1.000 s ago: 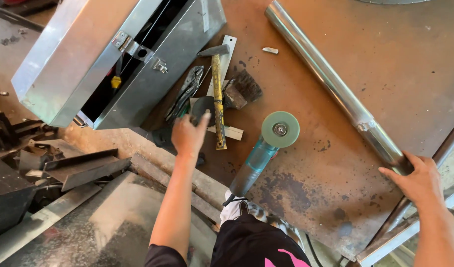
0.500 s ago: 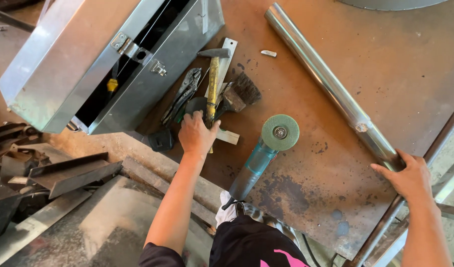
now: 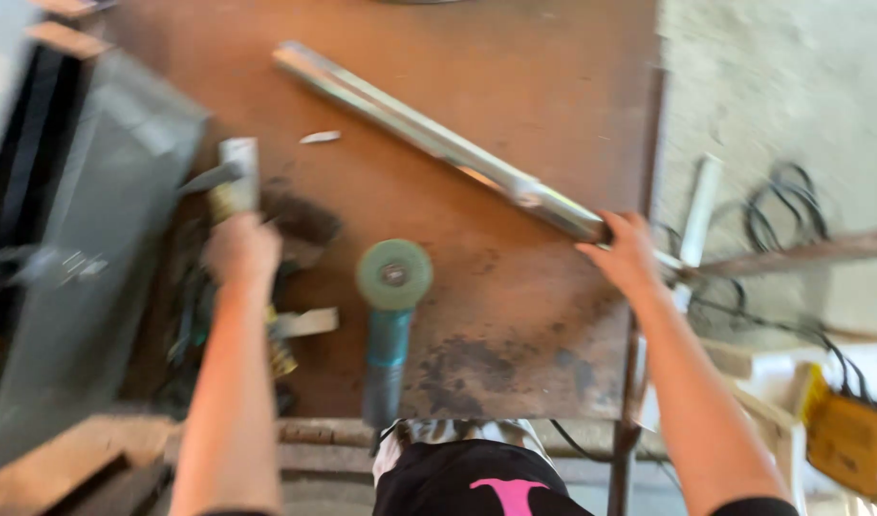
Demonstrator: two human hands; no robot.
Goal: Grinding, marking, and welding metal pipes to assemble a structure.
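Note:
The picture is smeared by head motion. My left hand [image 3: 239,250] is closed over the yellow handle of a hammer [image 3: 230,177] that lies on the rusty brown steel table [image 3: 515,325], just below the hammer's head. At the table's right edge my right hand [image 3: 625,253] grips the near end of a long shiny metal bar [image 3: 429,129], which runs diagonally up and to the left. Between my arms lies an angle grinder [image 3: 390,315] with a green disc and a teal body.
A grey metal box [image 3: 85,268] fills the left side. A dark brush [image 3: 300,220] and small tools lie beside the hammer, a white scrap [image 3: 321,137] farther back. Off the right edge are black cables [image 3: 787,205], a rusty rod [image 3: 801,253] and a yellow object [image 3: 849,440].
My left hand has moved up the hammer handle and closed on it. My right hand has moved onto the bar's end. The view has swung to the right.

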